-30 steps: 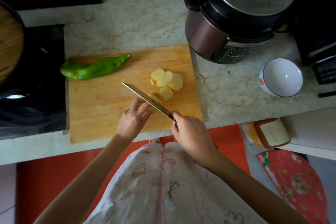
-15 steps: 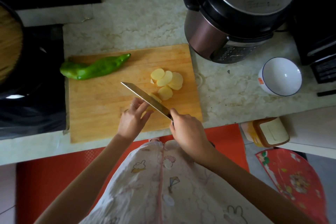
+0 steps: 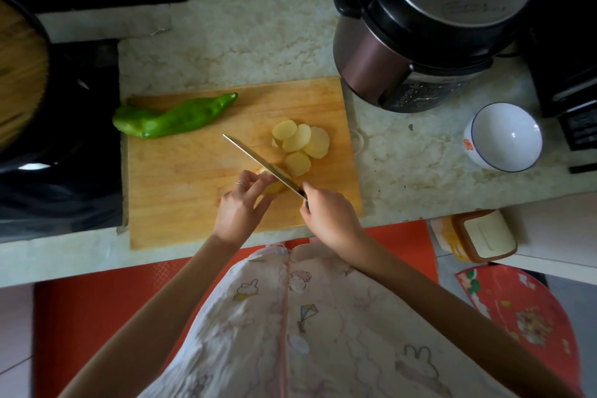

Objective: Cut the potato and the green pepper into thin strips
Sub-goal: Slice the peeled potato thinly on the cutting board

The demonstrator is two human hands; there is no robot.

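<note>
A wooden cutting board (image 3: 181, 197) lies on the counter. Several round potato slices (image 3: 302, 140) lie fanned on its right part. My left hand (image 3: 240, 208) holds the remaining potato piece (image 3: 274, 187) at the board's near middle, fingers curled over it. My right hand (image 3: 329, 218) grips the handle of a knife (image 3: 258, 163), whose blade runs diagonally up-left across the potato piece. A whole long green pepper (image 3: 171, 116) lies at the board's far left corner, partly over the edge.
A pressure cooker (image 3: 420, 26) stands behind the board's right end. A white bowl (image 3: 504, 137) sits to the right on the marble counter (image 3: 245, 42). A dark stove with a pan (image 3: 19, 74) is on the left.
My left hand has slid slightly left along the potato piece and the knife blade has shifted a little with it; slices and pepper lie as before.
</note>
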